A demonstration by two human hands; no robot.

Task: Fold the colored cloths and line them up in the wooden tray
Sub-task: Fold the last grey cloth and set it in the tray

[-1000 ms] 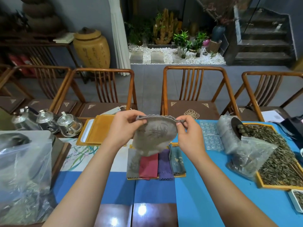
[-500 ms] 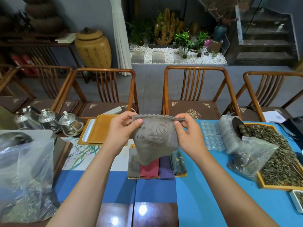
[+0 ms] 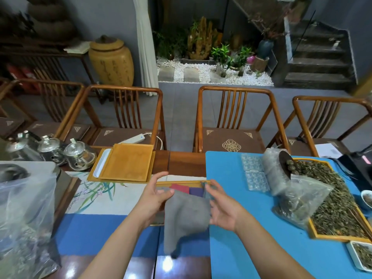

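Note:
A grey cloth (image 3: 186, 214) hangs between my hands, just above the table, its lower end drooping to the near left. My left hand (image 3: 155, 198) pinches its top left corner between thumb and fingers. My right hand (image 3: 222, 208) holds the right edge, with the fingers spread. Behind and under the cloth lies the wooden tray (image 3: 179, 182). In it a red cloth (image 3: 179, 188), a purple cloth (image 3: 196, 191) and a teal cloth (image 3: 204, 186) lie side by side, largely hidden by the grey one.
Stacked wooden trays (image 3: 126, 164) and glass teapots (image 3: 80, 156) stand at the far left. A big plastic bag (image 3: 24, 218) fills the near left. On the blue mat to the right are clear moulds (image 3: 253, 172), a bag of tea (image 3: 298, 200) and a tray of tea leaves (image 3: 338, 208).
Both hands have come down towards the table with the grey cloth. It was stretched out at chest height and now hangs low over the tray, covering most of it.

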